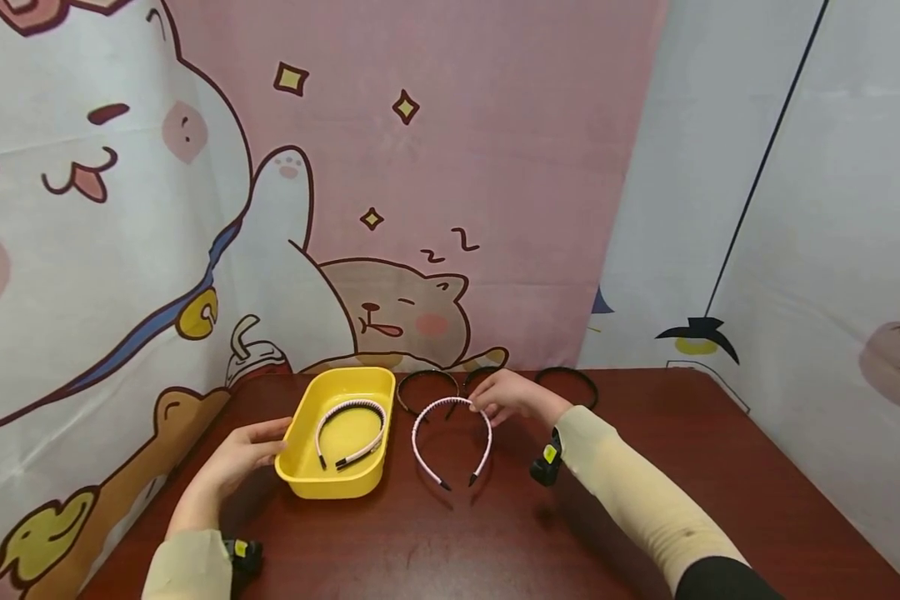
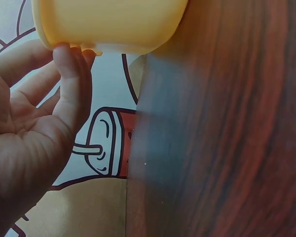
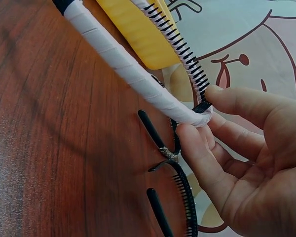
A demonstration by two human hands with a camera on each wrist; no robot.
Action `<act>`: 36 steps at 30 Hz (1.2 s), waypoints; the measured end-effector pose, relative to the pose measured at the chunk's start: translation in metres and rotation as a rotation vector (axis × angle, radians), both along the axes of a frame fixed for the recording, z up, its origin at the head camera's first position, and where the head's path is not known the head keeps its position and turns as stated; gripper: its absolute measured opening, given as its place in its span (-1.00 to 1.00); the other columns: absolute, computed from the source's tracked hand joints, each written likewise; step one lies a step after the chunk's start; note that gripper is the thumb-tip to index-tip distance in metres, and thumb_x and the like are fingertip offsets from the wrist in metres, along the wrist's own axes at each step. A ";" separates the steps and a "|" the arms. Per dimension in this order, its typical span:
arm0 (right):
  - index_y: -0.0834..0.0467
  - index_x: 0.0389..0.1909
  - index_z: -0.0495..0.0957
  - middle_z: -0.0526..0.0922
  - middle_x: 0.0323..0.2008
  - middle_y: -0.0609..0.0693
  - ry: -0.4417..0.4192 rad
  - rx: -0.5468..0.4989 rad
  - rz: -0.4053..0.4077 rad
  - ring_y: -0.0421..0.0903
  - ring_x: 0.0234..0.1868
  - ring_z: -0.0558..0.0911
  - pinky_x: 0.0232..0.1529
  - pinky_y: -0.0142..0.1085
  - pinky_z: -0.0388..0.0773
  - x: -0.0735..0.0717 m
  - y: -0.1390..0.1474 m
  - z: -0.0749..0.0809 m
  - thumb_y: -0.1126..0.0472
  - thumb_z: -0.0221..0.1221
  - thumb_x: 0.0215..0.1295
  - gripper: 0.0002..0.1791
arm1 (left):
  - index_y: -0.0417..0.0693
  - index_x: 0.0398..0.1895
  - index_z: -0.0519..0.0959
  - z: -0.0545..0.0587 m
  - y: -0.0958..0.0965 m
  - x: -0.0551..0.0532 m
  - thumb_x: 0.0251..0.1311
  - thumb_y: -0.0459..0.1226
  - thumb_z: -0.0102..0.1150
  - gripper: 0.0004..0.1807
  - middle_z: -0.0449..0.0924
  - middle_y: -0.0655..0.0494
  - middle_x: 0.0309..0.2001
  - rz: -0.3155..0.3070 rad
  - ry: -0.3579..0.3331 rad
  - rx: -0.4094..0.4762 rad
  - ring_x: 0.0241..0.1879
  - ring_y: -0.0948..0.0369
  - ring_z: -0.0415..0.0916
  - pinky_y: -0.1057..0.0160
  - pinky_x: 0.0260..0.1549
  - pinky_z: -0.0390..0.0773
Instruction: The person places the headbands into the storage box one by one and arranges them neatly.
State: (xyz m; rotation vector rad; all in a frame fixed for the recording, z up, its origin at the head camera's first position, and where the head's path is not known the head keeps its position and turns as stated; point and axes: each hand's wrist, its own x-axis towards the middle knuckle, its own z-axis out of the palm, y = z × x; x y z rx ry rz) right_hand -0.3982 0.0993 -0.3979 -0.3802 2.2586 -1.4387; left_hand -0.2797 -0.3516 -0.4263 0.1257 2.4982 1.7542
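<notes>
In the head view my left hand grips the left rim of a yellow plastic basin; in the left wrist view the thumb and fingers of that hand meet at the basin's edge. A white-and-black toothed headband lies inside the basin. To the basin's right, my right hand pinches a pale pink headband near its top, its black-tipped ends pointing down toward me. The right wrist view shows this headband wrapped in ribbon, with black teeth inside, between thumb and fingers.
Three dark headbands stand at the table's back edge: a thin one, one partly hidden behind my right hand, and one farther right. The reddish-brown table meets a cartoon-printed cloth behind.
</notes>
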 end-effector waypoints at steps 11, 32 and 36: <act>0.46 -0.05 0.58 0.64 -0.44 0.10 0.004 -0.015 -0.006 -0.17 -0.53 0.55 -0.44 -0.23 0.65 -0.002 0.003 0.009 0.36 0.26 0.14 -0.64 | -0.38 0.38 0.25 -0.002 -0.001 0.000 0.32 -0.32 0.13 -0.39 0.31 -0.36 0.29 -0.002 -0.004 0.001 0.08 0.00 0.52 0.19 -0.04 0.56; 0.42 0.01 0.57 0.67 -0.34 0.14 0.027 0.011 -0.009 -0.15 -0.47 0.61 -0.41 -0.23 0.65 -0.014 0.007 0.018 0.30 0.28 0.15 -0.59 | -0.40 0.37 0.25 -0.004 -0.001 -0.002 0.30 -0.33 0.15 -0.38 0.31 -0.38 0.29 -0.004 -0.001 0.004 0.04 0.02 0.53 0.20 -0.07 0.57; 0.45 0.04 0.54 0.66 -0.32 0.12 0.021 -0.001 -0.014 -0.11 -0.43 0.63 -0.41 -0.22 0.65 -0.015 0.006 0.022 0.32 0.26 0.16 -0.56 | -0.38 0.37 0.26 -0.003 -0.001 -0.002 0.30 -0.33 0.15 -0.39 0.31 -0.36 0.29 0.007 -0.001 -0.002 0.05 0.02 0.52 0.22 -0.06 0.56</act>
